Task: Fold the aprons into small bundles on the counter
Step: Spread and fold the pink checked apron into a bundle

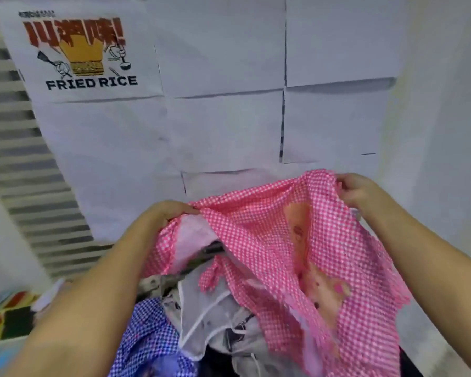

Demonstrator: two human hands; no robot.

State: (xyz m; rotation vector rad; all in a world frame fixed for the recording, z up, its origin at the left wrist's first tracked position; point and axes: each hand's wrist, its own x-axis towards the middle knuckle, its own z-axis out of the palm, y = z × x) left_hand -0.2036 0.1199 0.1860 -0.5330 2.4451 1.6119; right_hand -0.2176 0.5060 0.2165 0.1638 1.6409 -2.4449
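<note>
A pink-and-white checked apron (259, 227) with a peach cartoon print hangs spread in the air between both hands. My left hand (166, 213) grips its upper left edge, and my right hand (356, 191) pinches its upper right corner, held higher. Under it lies a heap of other aprons: a blue checked one (150, 338) at the lower left and a grey one (210, 317) with white trim in the middle. The counter under the heap is hidden.
A wall covered in white paper sheets (229, 123) stands close behind, with a "FRIED RICE" poster (85, 53) at the upper left. A slatted grey shutter (25, 170) runs down the left side. Colourful printed material (8, 314) lies at the lower left.
</note>
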